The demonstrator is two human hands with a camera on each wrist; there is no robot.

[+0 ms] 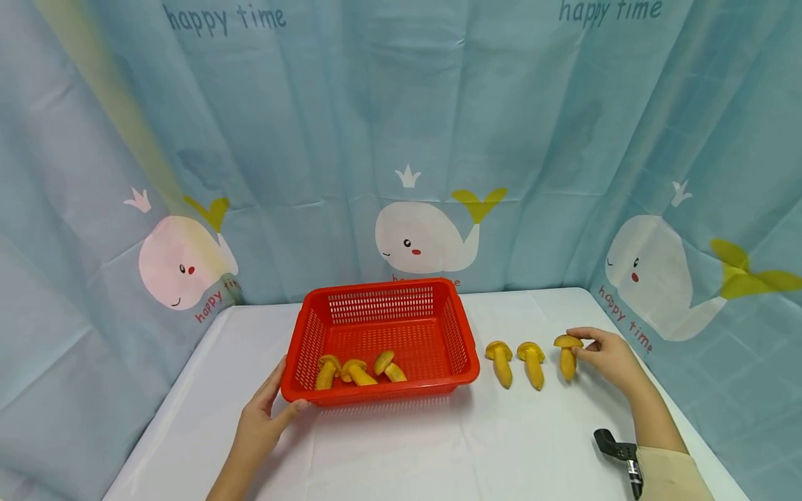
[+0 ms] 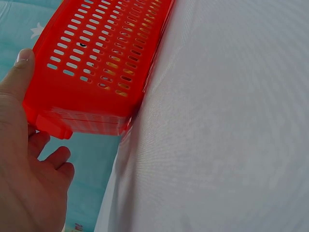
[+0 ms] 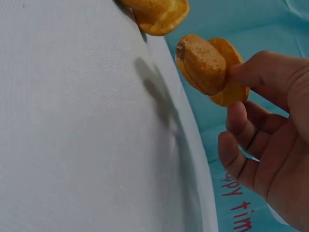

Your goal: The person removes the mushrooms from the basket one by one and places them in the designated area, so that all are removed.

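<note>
Left hand (image 1: 262, 416), half-spread, grips the red basket (image 1: 385, 395) at its eight o'clock corner. Right hand (image 1: 609, 358) pinches one yellow mushroom (image 1: 567, 363) at the basket's three o'clock; two loose mushrooms (image 1: 500, 364) lie between. Three inside mushrooms (image 1: 360, 374) lie toward six o'clock.

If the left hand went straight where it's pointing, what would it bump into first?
The red basket, most likely: the left hand is touching its left end, so there's no gap to cross. What comes after that is hard to tell.
</note>
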